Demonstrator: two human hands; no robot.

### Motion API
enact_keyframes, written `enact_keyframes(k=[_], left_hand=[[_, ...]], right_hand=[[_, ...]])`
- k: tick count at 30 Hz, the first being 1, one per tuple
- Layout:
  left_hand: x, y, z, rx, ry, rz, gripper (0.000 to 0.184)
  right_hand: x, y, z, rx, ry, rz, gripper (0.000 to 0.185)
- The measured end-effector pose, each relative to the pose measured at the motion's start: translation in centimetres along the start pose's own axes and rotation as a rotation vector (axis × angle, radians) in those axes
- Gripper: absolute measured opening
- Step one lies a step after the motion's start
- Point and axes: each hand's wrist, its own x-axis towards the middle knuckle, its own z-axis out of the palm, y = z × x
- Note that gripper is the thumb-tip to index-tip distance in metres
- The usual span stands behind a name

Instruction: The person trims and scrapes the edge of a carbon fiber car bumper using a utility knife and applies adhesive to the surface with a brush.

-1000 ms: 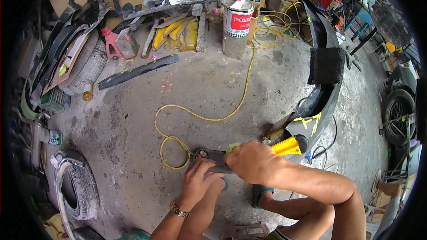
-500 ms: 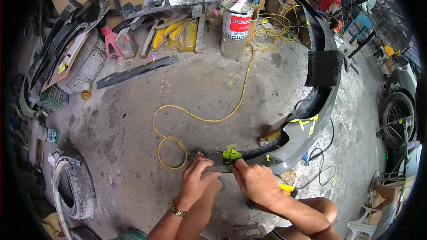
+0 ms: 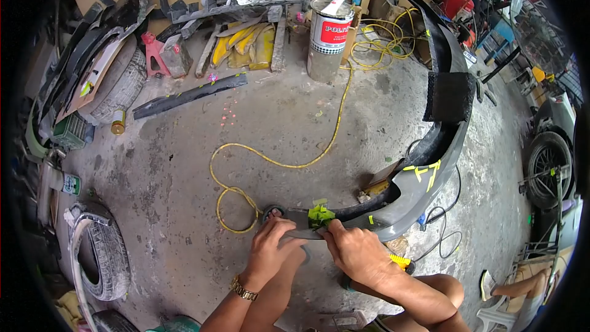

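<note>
A long, curved dark car bumper [image 3: 445, 166] sweeps from the upper right round to my hands at the lower middle. My left hand [image 3: 268, 245], with a gold watch on its wrist, grips the bumper's near left end, thumb along the lower edge. Just to its right, my right hand [image 3: 357, 249] is closed on the same edge, and most of its fingertips are hidden. Bright green tape [image 3: 320, 215] sticks to the bumper between the hands. Yellow tape strips [image 3: 424, 174] mark the bend further right, and a black mesh-like patch [image 3: 449, 97] covers part of the far side.
A yellow hose [image 3: 279, 163] loops across the concrete floor. Beyond it stands a paint can [image 3: 330, 40]. Tyres [image 3: 106, 258] and car parts line the left side. A yellow tool [image 3: 399, 262] lies beside my right forearm. At the far right, another person's shoe [image 3: 487, 286] shows.
Both hands keep nearly the same hold on the bumper. The other person's foot at the right has moved left and down. The view has shifted slightly.
</note>
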Motion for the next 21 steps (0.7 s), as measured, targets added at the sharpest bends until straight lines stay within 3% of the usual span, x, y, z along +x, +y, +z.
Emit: enact_keyframes(k=[15,21], left_hand=[[-0.1,-0.2,0.1,0.008,0.003,0.016,0.036],[-0.2,-0.2,0.1,0.032,-0.003,-0.019,0.035]], right_hand=[[0.6,-0.3,-0.6,-0.111,-0.048,-0.053,0.026],[2.4,-0.7,-1.6,-0.404,-0.205,-0.302,0.014]])
